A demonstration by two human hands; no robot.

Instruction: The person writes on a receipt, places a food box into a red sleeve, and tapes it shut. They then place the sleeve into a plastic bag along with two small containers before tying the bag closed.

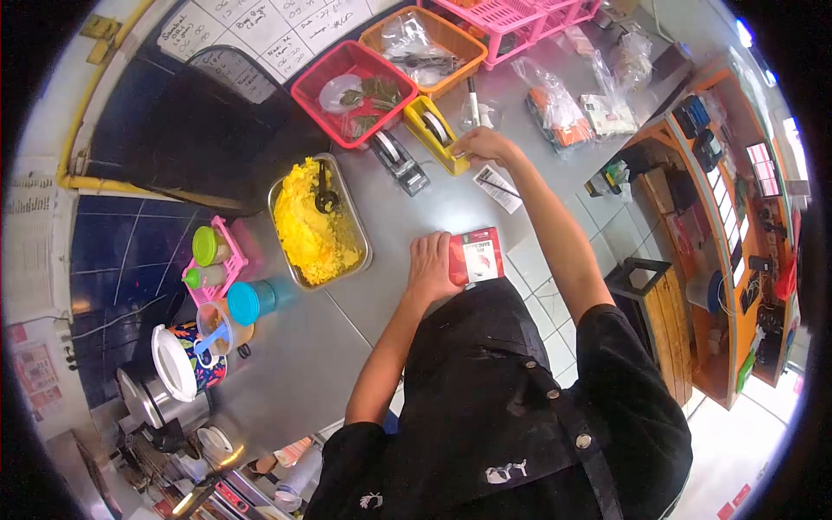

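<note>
At the table edge my left hand [431,267] lies against a flat red box [476,256] with a white label, its fingers curled over the box's left side. My right hand [485,146] reaches to the front end of a yellow tape dispenser [429,126]. Its fingertips are pressed together there; any strip of tape between them is too small to see. Beside that stands a black tape dispenser [399,162]. A small printed paper [498,188] with a dark thin stick across it lies just below my right hand.
A metal tray [367,247] of yellow crumbly food [303,230] with a black scoop stands to the left. Behind are a red basket [303,91], an orange basket [478,54], a pink rack [511,26], a marker [473,100] and plastic bags [559,113]. Tubs [251,303] stand front left.
</note>
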